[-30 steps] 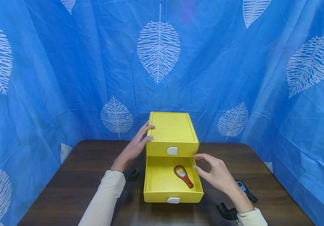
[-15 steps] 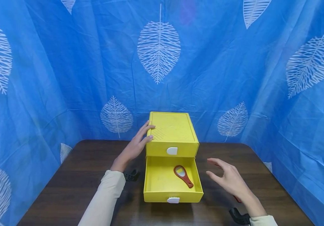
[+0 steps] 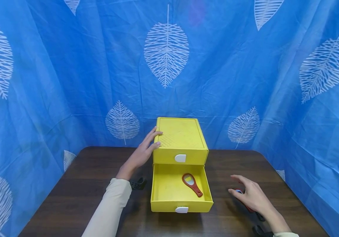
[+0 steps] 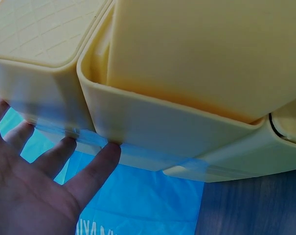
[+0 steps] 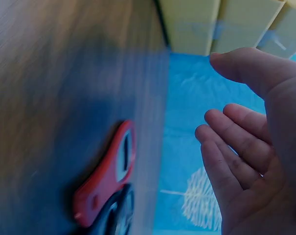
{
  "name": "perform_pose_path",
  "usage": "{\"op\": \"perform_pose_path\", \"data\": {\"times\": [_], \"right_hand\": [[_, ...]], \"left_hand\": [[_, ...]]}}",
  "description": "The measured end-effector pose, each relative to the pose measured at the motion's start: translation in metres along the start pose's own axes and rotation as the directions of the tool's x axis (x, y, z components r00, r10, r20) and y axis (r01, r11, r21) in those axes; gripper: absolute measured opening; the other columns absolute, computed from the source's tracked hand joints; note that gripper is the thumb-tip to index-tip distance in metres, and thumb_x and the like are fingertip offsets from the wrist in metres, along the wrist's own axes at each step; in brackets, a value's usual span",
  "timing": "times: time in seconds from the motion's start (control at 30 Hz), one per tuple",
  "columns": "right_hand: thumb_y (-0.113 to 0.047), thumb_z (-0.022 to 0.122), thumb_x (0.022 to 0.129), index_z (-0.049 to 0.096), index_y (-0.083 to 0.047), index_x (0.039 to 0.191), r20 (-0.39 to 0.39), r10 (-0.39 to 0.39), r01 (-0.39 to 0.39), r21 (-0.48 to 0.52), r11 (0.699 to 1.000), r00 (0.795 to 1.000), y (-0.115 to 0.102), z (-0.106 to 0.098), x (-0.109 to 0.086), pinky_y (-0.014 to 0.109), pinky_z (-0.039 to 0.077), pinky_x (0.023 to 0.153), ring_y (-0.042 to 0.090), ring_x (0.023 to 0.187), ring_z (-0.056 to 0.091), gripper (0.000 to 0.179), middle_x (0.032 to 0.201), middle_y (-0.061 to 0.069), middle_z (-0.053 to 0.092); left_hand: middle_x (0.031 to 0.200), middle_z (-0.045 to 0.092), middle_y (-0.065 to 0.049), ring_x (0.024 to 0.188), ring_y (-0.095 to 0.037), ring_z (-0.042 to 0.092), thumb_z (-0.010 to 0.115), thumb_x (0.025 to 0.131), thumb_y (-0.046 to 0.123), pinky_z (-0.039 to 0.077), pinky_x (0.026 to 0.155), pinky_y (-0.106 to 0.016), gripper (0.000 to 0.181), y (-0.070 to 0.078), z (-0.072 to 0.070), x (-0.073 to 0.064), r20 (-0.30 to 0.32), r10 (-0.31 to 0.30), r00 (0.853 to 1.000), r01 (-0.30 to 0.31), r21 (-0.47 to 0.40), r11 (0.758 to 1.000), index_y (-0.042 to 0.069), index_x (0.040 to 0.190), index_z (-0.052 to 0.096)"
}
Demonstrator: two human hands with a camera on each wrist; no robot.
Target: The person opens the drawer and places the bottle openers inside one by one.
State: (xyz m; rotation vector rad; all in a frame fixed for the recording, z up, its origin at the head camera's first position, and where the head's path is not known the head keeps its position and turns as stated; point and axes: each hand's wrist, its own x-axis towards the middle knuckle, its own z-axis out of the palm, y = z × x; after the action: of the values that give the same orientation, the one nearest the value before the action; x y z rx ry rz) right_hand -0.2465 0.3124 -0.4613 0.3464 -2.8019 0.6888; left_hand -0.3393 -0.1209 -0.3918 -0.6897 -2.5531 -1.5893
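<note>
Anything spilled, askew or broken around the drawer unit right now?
Nothing stands out as spilled or broken. The lower drawer is pulled out with a red tool lying aslant inside, and another red item lies on the table near the right hand.

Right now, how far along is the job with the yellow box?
Looks done: the lower drawer is open, with a red tool in it. In hand: the left hand touches the box; the right hand, holding nothing, is near another red tool and a dark one on the table. Still to do, probably: putting those two in, closing the drawer.
</note>
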Motion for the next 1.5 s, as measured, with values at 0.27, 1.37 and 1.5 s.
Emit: {"op": "perform_pose_path", "data": {"times": [0.27, 1.37, 1.5], "right_hand": [[-0.035, 0.083, 0.087, 0.065, 0.000, 0.132, 0.072, 0.051, -0.049, -0.039, 0.998, 0.996, 0.021, 0.003, -0.005, 0.053, 0.058, 0.083, 0.035, 0.104, 0.071, 0.060, 0.123, 0.019, 0.071], [-0.026, 0.084, 0.084, 0.068, -0.004, 0.127, 0.087, 0.101, -0.099, -0.024, 0.995, 0.991, 0.040, 0.013, -0.006, 0.050, 0.058, 0.082, 0.032, 0.103, 0.071, 0.051, 0.117, 0.014, 0.074], [-0.023, 0.085, 0.084, 0.069, -0.005, 0.126, 0.042, 0.074, -0.073, -0.019, 0.997, 0.996, 0.033, 0.013, -0.003, 0.042, 0.057, 0.076, 0.025, 0.098, 0.071, 0.049, 0.116, 0.010, 0.075]], "left_hand": [[0.174, 0.005, 0.010, 0.161, -0.029, 0.005, 0.045, 0.107, 0.050, 0.016, 0.121, -0.070, 0.052, 0.001, 0.001, 0.000, -0.006, -0.004, 1.000, 0.004, 0.004, 1.000, 0.032, 0.156, 0.038], [0.174, 0.006, 0.010, 0.161, -0.027, 0.005, 0.045, 0.108, 0.047, 0.016, 0.122, -0.068, 0.051, 0.002, 0.004, 0.000, -0.015, -0.003, 1.000, 0.003, -0.003, 1.000, 0.031, 0.156, 0.039], [0.174, 0.005, 0.009, 0.161, -0.028, 0.005, 0.044, 0.108, 0.046, 0.016, 0.122, -0.068, 0.051, 0.002, 0.003, -0.001, -0.014, 0.000, 1.000, 0.000, -0.003, 1.000, 0.030, 0.156, 0.039]]}}
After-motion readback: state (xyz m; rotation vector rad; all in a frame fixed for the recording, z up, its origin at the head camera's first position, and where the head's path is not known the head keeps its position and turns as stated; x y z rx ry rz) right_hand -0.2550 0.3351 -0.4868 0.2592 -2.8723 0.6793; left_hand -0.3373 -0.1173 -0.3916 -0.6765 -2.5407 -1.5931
